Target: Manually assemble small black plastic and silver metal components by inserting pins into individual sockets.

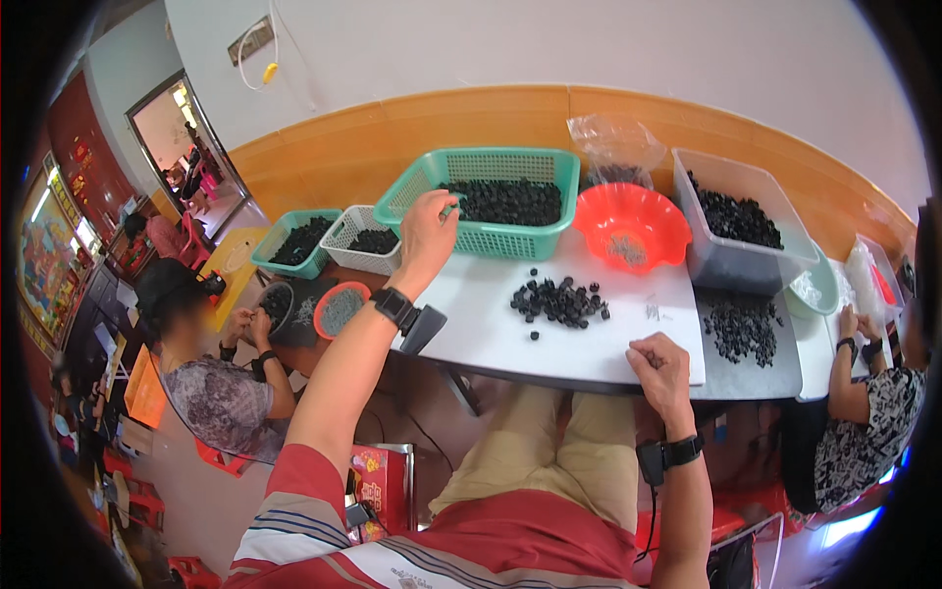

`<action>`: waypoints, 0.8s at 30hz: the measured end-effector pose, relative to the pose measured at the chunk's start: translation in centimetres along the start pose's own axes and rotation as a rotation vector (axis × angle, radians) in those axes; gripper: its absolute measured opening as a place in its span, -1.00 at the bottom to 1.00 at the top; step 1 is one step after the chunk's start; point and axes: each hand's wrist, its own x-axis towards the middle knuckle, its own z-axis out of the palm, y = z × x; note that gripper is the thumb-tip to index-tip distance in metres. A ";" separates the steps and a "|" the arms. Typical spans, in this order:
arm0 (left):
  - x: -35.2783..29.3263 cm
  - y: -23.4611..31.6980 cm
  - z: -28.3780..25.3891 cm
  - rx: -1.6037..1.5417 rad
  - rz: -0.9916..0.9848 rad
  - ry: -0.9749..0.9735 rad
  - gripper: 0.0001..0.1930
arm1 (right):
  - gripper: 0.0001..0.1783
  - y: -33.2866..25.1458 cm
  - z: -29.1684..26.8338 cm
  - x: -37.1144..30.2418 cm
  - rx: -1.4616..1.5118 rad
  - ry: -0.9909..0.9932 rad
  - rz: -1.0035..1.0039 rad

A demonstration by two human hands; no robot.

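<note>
My left hand (429, 234) is raised at the left front corner of a large green basket (520, 241), its fingertips pinched together over the rim. What they hold, if anything, is too small to make out. Black small parts (510, 201) fill much of that basket. My right hand (664, 371) is closed at the front edge of the white table board (471, 329), fingers curled in; anything inside is hidden. Between the hands lies a loose pile of small black parts (559, 302). Behind it stands a red scalloped bowl (594, 221) with small grey pieces at its bottom.
A clear bin (721, 257) of black parts stands right, beside more loose black parts (741, 329). Left are a white basket (339, 236), a smaller green basket (263, 253) and an orange bowl (320, 319). People work at left (221, 393) and right (868, 432).
</note>
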 end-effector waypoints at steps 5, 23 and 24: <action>-7.8 2.7 0.6 -0.015 0.113 -0.018 -0.81 | -0.90 0.2 0.1 0.2 0.033 -0.011 -0.025; -14.0 7.5 2.4 -0.186 -0.148 -0.252 -0.83 | -0.93 -0.1 0.4 0.1 0.086 -0.014 -0.046; -13.9 7.8 2.2 -0.187 -0.160 -0.276 -0.83 | -0.88 -0.1 0.5 0.2 0.078 -0.013 -0.038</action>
